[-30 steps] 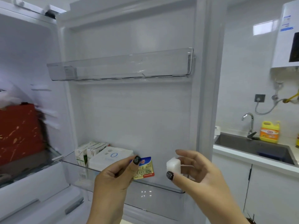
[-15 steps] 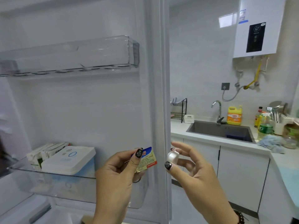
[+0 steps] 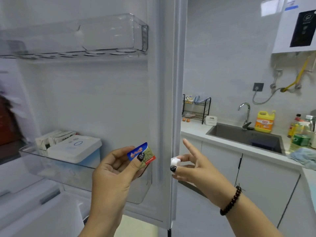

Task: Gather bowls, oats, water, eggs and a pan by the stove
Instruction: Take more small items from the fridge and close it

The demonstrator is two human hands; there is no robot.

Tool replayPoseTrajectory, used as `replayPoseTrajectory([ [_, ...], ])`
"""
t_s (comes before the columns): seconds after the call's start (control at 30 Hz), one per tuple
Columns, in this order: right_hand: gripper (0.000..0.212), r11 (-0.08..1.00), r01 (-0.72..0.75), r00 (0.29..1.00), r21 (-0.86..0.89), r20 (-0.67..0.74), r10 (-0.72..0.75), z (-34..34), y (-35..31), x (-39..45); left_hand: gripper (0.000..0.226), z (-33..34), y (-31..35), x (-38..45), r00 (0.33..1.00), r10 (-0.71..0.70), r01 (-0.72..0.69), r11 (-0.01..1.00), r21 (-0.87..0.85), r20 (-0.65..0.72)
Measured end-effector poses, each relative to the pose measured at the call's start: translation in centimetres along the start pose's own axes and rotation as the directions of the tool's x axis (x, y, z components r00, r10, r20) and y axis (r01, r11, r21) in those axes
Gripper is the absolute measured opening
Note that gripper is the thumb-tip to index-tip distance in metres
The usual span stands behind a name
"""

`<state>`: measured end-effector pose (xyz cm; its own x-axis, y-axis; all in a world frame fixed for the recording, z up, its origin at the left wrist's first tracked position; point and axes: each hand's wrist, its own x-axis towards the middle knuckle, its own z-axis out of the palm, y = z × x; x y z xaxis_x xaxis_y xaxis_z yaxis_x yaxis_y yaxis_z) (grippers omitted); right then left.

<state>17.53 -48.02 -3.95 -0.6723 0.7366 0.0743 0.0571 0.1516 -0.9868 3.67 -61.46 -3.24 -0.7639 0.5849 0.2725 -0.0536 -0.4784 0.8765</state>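
My left hand (image 3: 118,170) pinches a small blue, gold and red butter packet (image 3: 142,153) between thumb and fingers in front of the open fridge door (image 3: 102,100). My right hand (image 3: 196,166) pinches a small white cube (image 3: 175,161) by the door's edge, its forefinger pointing up. Two brown eggs (image 3: 186,119) lie on the white counter (image 3: 193,129) under a black dish rack (image 3: 196,106). No bowls, oats or pan are in sight.
The door's lower shelf (image 3: 56,161) holds cartons and a white lidded box (image 3: 75,147); the upper clear shelf (image 3: 85,35) holds nothing. To the right are a sink (image 3: 246,137), faucet (image 3: 245,113), yellow detergent jug (image 3: 264,121), bottles, a blue cloth (image 3: 302,156) and a wall heater (image 3: 297,28).
The view has swung right, away from the fridge interior toward the counter and sink. Both hands keep their small items and have shifted right with it.
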Motion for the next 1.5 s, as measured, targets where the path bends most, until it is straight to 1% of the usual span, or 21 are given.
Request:
replayPoseTrajectory([
  [0.13, 0.098, 0.985, -0.082, 0.988, 0.154, 0.14, 0.061, -1.0, -0.1, 1.6, 0.032, -0.7, 0.0, -0.6, 0.999, 0.0, -0.001, 1.0, -0.014, -0.05],
  [0.27, 0.097, 0.972, -0.12, 0.976, 0.204, 0.202, 0.078, -1.9, -0.3, 2.2, 0.027, -1.9, 0.2, -1.2, 0.998, 0.003, -0.003, 1.0, 0.001, -0.07],
  [0.47, 0.095, 0.987, -0.114, 0.973, 0.109, 0.214, 0.088, -1.8, -0.6, 1.0, 0.031, -2.4, 1.0, -2.3, 0.998, 0.021, -0.02, 1.0, 0.009, -0.06],
  [0.57, 0.092, 0.99, -0.102, 0.976, 0.102, 0.204, 0.08, -1.4, -0.5, -0.6, 0.023, -2.8, 1.4, -3.1, 0.999, 0.0, 0.0, 1.0, 0.005, -0.042],
  [0.7, 0.087, 0.986, -0.104, 0.975, 0.129, 0.209, 0.075, 0.1, -0.1, -3.4, 0.032, -4.4, 2.1, -4.6, 0.999, -0.005, 0.006, 0.999, 0.042, -0.038],
  [0.73, 0.085, 0.983, -0.114, 0.973, 0.145, 0.214, 0.081, 0.5, 0.0, -4.0, 0.034, -4.8, 2.4, -5.1, 0.999, -0.001, 0.003, 0.999, 0.054, -0.04],
  [0.8, 0.076, 0.982, -0.12, 0.971, 0.147, 0.223, 0.085, 1.5, -0.5, -5.1, 0.032, -6.2, 3.6, -6.1, 0.999, 0.016, -0.013, 0.997, 0.071, -0.046],
  [0.9, 0.067, 0.989, -0.123, 0.966, 0.079, 0.24, 0.101, 3.1, -1.9, -6.9, 0.027, -8.6, 6.1, -8.1, 0.996, 0.051, -0.045, 0.996, 0.074, -0.076],
  [0.97, 0.057, 0.996, -0.091, 0.962, -0.019, 0.258, 0.093, 4.4, -3.0, -8.2, 0.03, -10.4, 7.9, -9.5, 0.991, 0.098, -0.092, 0.994, 0.063, -0.095],
  [1.03, 0.047, 0.989, -0.026, 0.962, -0.148, 0.265, 0.065, 5.9, -4.0, -9.6, 0.049, -11.7, 9.4, -10.8, 0.985, 0.137, -0.129, 0.988, 0.083, -0.107],
  [1.1, 0.047, 0.956, 0.069, 0.95, -0.285, 0.313, 0.024, 7.8, -4.9, -11.0, 0.065, -13.3, 10.5, -12.3, 0.977, 0.165, -0.153, 0.983, 0.101, -0.132],
  [1.17, 0.044, 0.93, 0.14, 0.933, -0.34, 0.359, -0.009, 9.8, -5.4, -12.2, 0.071, -14.6, 11.6, -13.6, 0.971, 0.188, -0.171, 0.977, 0.124, -0.145],
  [1.23, 0.04, 0.936, 0.158, 0.922, -0.314, 0.387, -0.026, 11.7, -5.8, -13.0, 0.069, -15.8, 12.4, -14.8, 0.963, 0.207, -0.182, 0.972, 0.152, -0.173],
  [1.27, 0.041, 0.936, 0.178, 0.913, -0.305, 0.405, -0.042, 12.8, -6.1, -13.3, 0.064, -16.6, 12.8, -15.3, 0.958, 0.212, -0.181, 0.969, 0.168, -0.195],
  [1.33, 0.047, 0.935, 0.212, 0.887, -0.286, 0.457, -0.061, 14.7, -6.4, -13.9, 0.041, -17.8, 13.5, -16.2, 0.952, 0.214, -0.179, 0.969, 0.168, -0.221],
  [1.37, 0.049, 0.95, 0.208, 0.872, -0.234, 0.485, -0.071, 15.8, -6.6, -14.3, 0.035, -18.4, 13.9, -16.7, 0.95, 0.211, -0.173, 0.969, 0.177, -0.231],
  [1.43, 0.051, 0.971, 0.197, 0.853, -0.138, 0.511, -0.1, 17.8, -6.8, -15.0, 0.038, -19.3, 14.4, -17.5, 0.945, 0.206, -0.156, 0.967, 0.203, -0.256],
  [1.47, 0.052, 0.971, 0.213, 0.858, -0.113, 0.496, -0.13, 18.7, -6.6, -15.2, 0.038, -19.7, 14.5, -17.8, 0.939, 0.202, -0.147, 0.967, 0.206, -0.278],
  [1.5, 0.053, 0.968, 0.23, 0.864, -0.098, 0.478, -0.157, 19.4, -6.4, -15.3, 0.032, -19.9, 14.6, -18.2, 0.934, 0.201, -0.145, 0.969, 0.2, -0.297],
])
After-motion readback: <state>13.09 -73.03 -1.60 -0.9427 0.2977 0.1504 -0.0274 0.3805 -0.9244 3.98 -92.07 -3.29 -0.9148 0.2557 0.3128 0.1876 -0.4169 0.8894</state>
